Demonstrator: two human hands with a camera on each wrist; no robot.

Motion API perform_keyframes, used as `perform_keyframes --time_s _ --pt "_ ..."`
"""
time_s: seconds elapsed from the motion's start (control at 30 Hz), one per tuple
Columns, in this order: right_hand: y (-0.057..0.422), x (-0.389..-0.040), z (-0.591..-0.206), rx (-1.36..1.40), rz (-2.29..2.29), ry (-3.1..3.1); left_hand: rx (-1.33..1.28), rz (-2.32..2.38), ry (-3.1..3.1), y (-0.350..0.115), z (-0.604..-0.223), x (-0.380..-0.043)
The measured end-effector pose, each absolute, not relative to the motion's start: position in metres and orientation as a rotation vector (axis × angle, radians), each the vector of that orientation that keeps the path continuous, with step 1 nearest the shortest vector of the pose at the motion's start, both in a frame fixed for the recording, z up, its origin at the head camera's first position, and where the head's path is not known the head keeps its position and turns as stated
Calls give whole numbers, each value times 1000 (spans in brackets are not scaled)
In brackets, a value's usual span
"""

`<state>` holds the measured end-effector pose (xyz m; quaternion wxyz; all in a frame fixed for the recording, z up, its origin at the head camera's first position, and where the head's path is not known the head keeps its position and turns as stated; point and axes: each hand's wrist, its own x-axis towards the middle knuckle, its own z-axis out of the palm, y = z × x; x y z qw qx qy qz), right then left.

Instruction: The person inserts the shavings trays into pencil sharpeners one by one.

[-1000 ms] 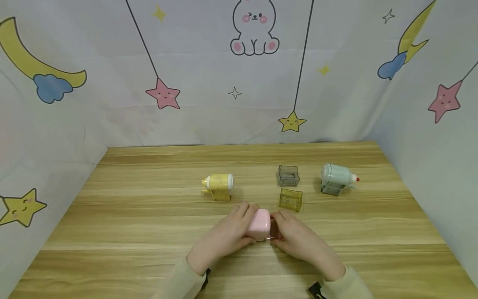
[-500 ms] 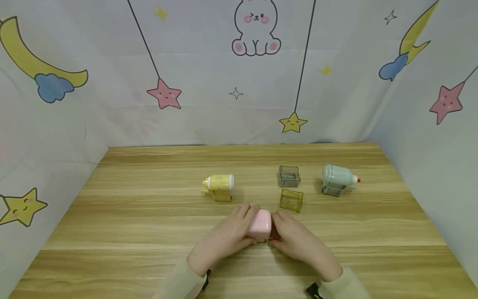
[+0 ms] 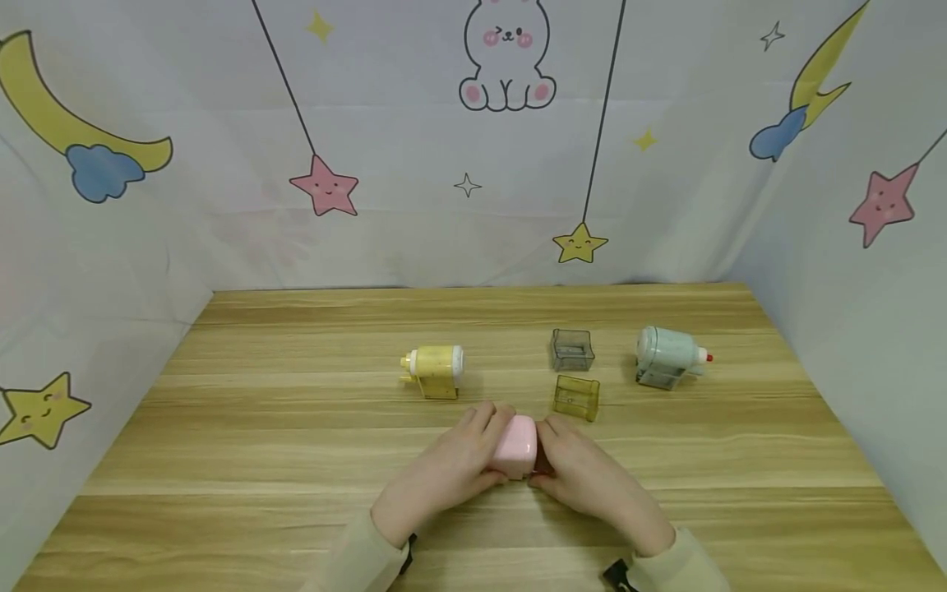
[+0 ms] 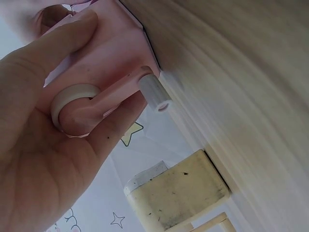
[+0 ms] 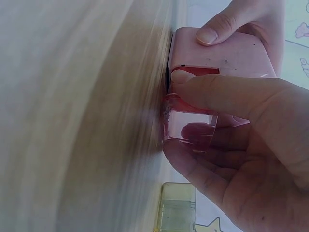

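Note:
My left hand [image 3: 455, 460] grips a pink crank pencil sharpener [image 3: 516, 446] at the middle front of the table. In the left wrist view its crank handle [image 4: 116, 96] with a grey knob [image 4: 154, 92] sticks out past the palm. My right hand [image 3: 592, 477] pinches a clear red shavings drawer [image 5: 190, 123] between thumb and fingers. One end of that drawer sits inside the opening in the sharpener's side; the rest still shows outside it in the right wrist view. Both things are low over the wood.
A yellow crank sharpener [image 3: 436, 370] stands beyond my left hand. Past my right hand lie a clear yellow drawer [image 3: 576, 398] and a clear grey drawer [image 3: 572, 351]. Farther right is a pale green sharpener [image 3: 668, 355]. A printed cloth [image 3: 414, 238] hangs behind the table.
My right hand has shifted slightly left, taking the red drawer farther into the pink sharpener; the gap seen between them has narrowed. The left hand holds its place.

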<state>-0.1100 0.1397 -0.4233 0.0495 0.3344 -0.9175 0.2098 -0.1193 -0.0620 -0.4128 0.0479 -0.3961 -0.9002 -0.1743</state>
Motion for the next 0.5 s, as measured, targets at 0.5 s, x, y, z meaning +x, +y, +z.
perform_keyframes --time_s 0.5 --pt "138 -110 -424 975 671 -2821 -1214 -544 -2761 -62 -412 -120"
